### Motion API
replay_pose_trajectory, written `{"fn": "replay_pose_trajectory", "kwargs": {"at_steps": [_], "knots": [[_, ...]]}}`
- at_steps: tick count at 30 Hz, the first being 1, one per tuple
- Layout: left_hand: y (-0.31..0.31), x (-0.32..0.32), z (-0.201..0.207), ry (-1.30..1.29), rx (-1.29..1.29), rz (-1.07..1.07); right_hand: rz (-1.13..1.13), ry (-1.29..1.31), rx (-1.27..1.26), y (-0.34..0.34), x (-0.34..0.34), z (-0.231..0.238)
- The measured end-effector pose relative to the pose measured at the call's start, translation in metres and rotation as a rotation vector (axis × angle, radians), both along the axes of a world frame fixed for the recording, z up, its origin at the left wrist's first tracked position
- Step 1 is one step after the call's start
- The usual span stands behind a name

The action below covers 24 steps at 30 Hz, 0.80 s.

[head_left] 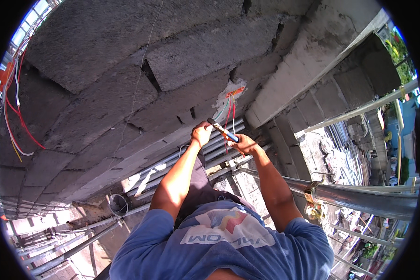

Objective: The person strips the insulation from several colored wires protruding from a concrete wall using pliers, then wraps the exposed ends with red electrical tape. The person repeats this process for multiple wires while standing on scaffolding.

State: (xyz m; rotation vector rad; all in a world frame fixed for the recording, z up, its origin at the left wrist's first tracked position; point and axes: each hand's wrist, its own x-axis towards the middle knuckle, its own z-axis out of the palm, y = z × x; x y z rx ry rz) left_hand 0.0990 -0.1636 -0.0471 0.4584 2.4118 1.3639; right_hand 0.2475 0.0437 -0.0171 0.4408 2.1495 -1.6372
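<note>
My right hand [245, 145] is wrapped round the blue handle of a hammer [225, 132]. The tool slants up to the left, and its dark head is close beside my left hand [201, 134]. That hand is closed against the grey block wall [191, 70], fingers pressed together; what they hold, if anything, is hidden. Just above the hammer, an orange electrical box [235, 92] is set in the wall amid pale mortar. Red, green and yellowish wires [229, 112] hang from it, passing near the hammer.
Scaffold pipes [219, 148] run below my hands. A thick pipe with a brass-coloured clamp [314, 200] crosses at right. More loose wires [17, 107] dangle at far left. A round bucket-like container [118, 204] sits lower left. A concrete column [294, 65] adjoins the wall.
</note>
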Motion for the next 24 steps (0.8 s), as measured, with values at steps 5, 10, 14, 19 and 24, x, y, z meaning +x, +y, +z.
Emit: {"fn": "replay_pose_trajectory", "kwargs": {"at_steps": [5,10,14,19,24], "knots": [[-0.002,0.0,0.01,0.121,-0.152,-0.098,-0.067,-0.105,-0.303,-0.005,0.006,0.011],[0.0,-0.007,0.021,0.188,-0.208,-0.203,-0.113,-0.213,-0.296,-0.012,0.013,-0.011],[-0.003,-0.011,0.028,0.138,-0.238,-0.221,-0.195,-0.109,-0.197,-0.026,0.012,-0.03],[-0.005,-0.012,0.036,0.245,-0.271,-0.259,-0.28,-0.173,-0.006,-0.044,0.013,-0.014],[-0.015,-0.011,0.022,0.22,-0.388,-0.293,-0.099,0.067,0.669,-0.043,0.019,0.0]]}}
